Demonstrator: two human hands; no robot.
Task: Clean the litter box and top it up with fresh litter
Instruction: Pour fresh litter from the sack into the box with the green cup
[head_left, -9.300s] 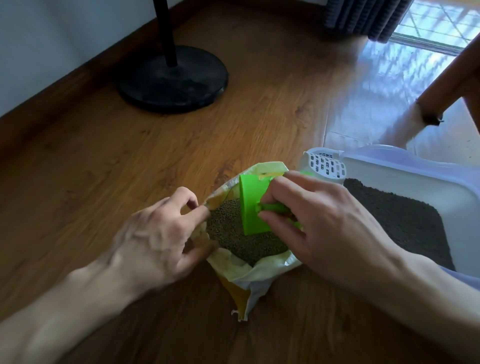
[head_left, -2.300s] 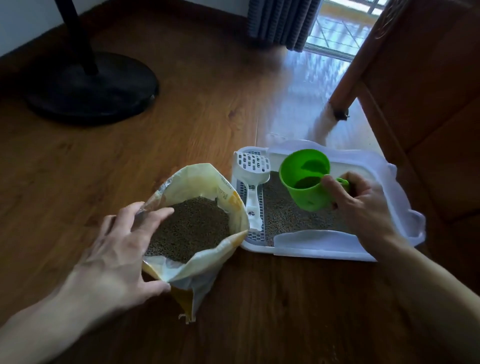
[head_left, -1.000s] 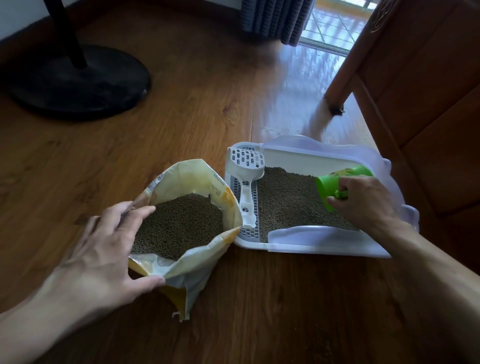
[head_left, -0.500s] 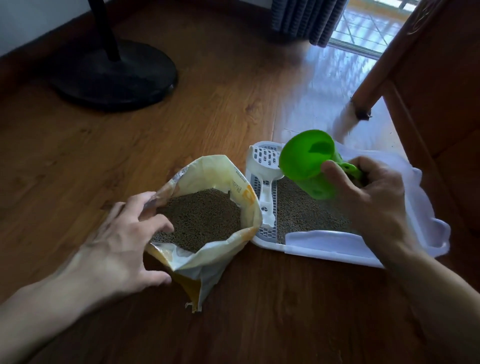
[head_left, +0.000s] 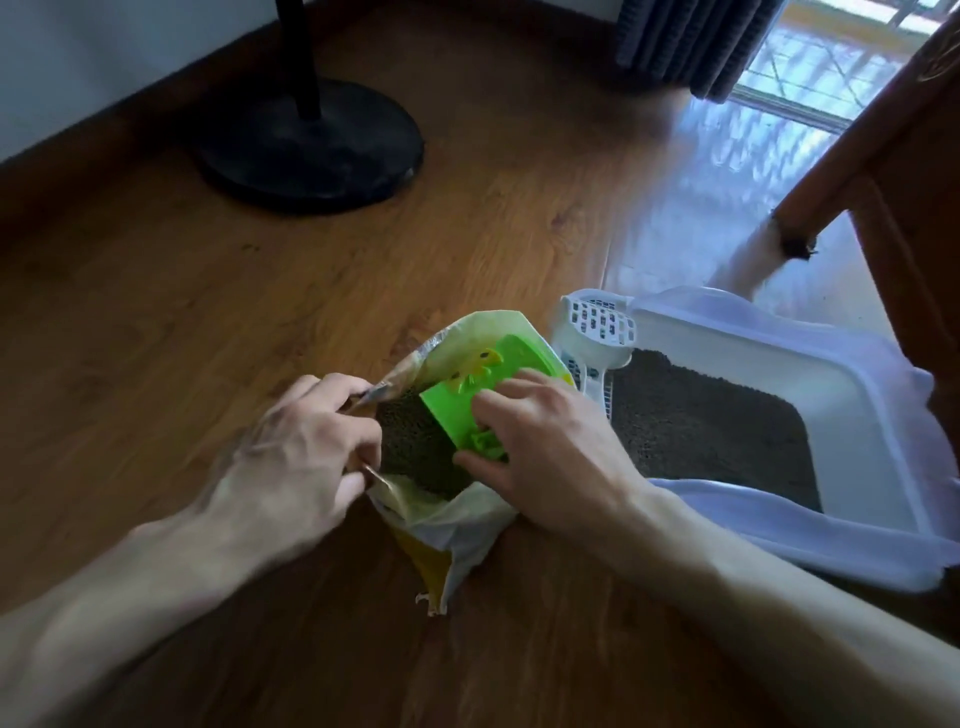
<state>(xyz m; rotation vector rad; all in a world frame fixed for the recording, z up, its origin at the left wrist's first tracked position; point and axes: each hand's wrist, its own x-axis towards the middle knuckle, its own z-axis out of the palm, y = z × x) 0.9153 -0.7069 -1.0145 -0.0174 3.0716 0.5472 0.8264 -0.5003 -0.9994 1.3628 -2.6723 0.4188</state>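
A glossy wood-grain floor (head_left: 260, 312) is seen, sheened near the window. The green cup (head_left: 467, 400) and white litter box (head_left: 779, 374) are of smooth plastic; the slotted scoop (head_left: 597, 325) likewise. The bag (head_left: 447, 525) is crinkled film. The litter (head_left: 701, 436) is granular, matt.

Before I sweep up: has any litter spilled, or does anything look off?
No spill shows on the floor. The left hand holds the bag open while the right hand digs the cup in. The scoop rests in the box.
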